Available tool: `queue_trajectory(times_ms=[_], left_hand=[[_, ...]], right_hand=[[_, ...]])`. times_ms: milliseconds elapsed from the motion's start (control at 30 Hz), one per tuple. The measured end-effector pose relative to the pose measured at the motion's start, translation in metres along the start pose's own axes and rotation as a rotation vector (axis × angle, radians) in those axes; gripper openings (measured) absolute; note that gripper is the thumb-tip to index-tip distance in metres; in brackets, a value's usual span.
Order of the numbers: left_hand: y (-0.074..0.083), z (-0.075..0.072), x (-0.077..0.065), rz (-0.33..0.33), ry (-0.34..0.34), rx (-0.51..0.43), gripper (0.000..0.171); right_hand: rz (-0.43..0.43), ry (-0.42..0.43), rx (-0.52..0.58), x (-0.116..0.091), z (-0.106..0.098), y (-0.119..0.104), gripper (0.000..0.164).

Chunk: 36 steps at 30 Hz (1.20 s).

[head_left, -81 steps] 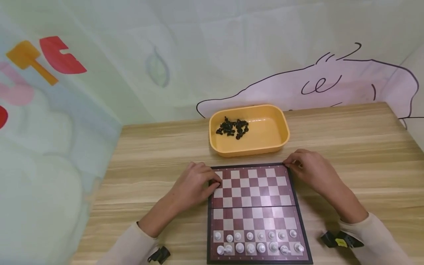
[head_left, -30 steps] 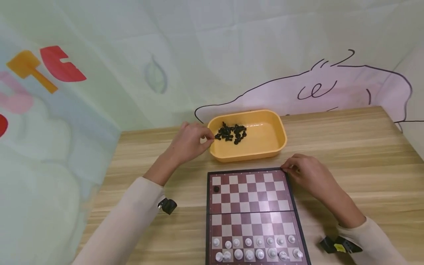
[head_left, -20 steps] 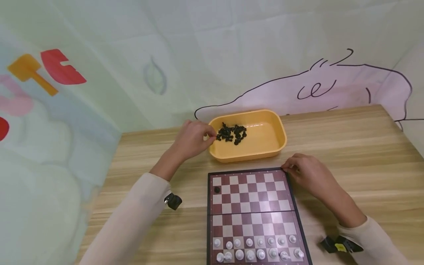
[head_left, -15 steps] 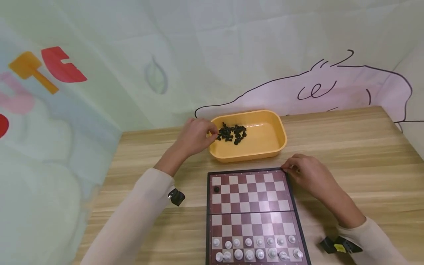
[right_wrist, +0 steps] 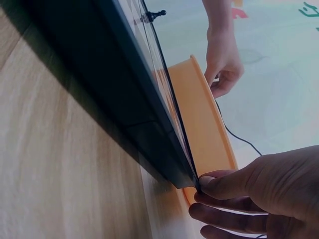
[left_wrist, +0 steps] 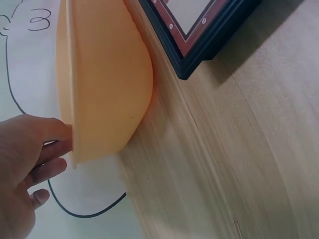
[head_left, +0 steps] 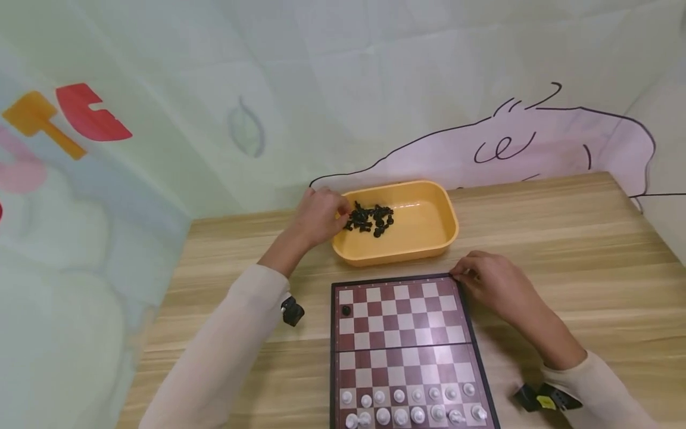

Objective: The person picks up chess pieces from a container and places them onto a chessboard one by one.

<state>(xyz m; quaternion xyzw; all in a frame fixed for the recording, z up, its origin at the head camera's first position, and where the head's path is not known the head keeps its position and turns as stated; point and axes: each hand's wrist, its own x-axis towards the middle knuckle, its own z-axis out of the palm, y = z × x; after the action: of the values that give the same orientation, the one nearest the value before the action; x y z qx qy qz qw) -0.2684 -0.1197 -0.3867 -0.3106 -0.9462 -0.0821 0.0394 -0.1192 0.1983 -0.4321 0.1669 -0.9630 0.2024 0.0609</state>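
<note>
My left hand (head_left: pixel 320 217) reaches over the left end of a yellow tray (head_left: pixel 399 259), fingertips at the heap of black chess pieces (head_left: pixel 377 221) inside. In the left wrist view the tray wall (left_wrist: pixel 109 74) hides those fingertips, so I cannot tell whether they hold a piece. Thumb and fingers of my right hand (head_left: pixel 493 283) pinch the far right corner of the chessboard (head_left: pixel 409 333), seen close up in the right wrist view. One black pawn (head_left: pixel 346 310) stands upright on the board's left column, second row from the far edge.
Two rows of white chess pieces (head_left: pixel 399 395) stand along the board's near side. The tray sits just beyond the board on a wooden table (head_left: pixel 568 238), against a fabric backdrop (head_left: pixel 321 107) with cartoon drawings.
My left hand has left the board's far left corner, where a black pawn now stands, and moved into the tray, edging further over the black pieces. My right hand keeps the corner.
</note>
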Motion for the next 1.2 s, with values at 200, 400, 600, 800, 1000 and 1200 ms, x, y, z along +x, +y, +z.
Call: queue_trajectory(times_ms=[200, 400, 600, 800, 1000, 1200], left_hand=[[-0.001, 0.006, 0.010, -0.026, -0.039, 0.038, 0.014], [0.001, 0.012, 0.017, -0.036, -0.076, 0.127, 0.015], [0.005, 0.018, 0.023, -0.046, -0.100, 0.201, 0.007], [0.007, 0.026, 0.029, -0.057, -0.092, 0.243, 0.019], [0.008, 0.028, 0.031, -0.066, -0.127, 0.294, 0.012], [0.011, 0.029, 0.033, -0.069, -0.147, 0.326, 0.009]], right_hand=[[0.003, 0.006, -0.002, 0.000, 0.000, 0.001, 0.011], [-0.010, 0.012, 0.008, 0.000, 0.001, 0.003, 0.011], [-0.015, 0.015, 0.015, -0.001, 0.003, 0.003, 0.012], [-0.001, 0.011, 0.012, 0.000, 0.003, 0.002, 0.013], [0.006, 0.004, 0.009, 0.001, 0.004, 0.001, 0.012], [0.006, 0.008, 0.009, 0.000, 0.004, 0.001, 0.011]])
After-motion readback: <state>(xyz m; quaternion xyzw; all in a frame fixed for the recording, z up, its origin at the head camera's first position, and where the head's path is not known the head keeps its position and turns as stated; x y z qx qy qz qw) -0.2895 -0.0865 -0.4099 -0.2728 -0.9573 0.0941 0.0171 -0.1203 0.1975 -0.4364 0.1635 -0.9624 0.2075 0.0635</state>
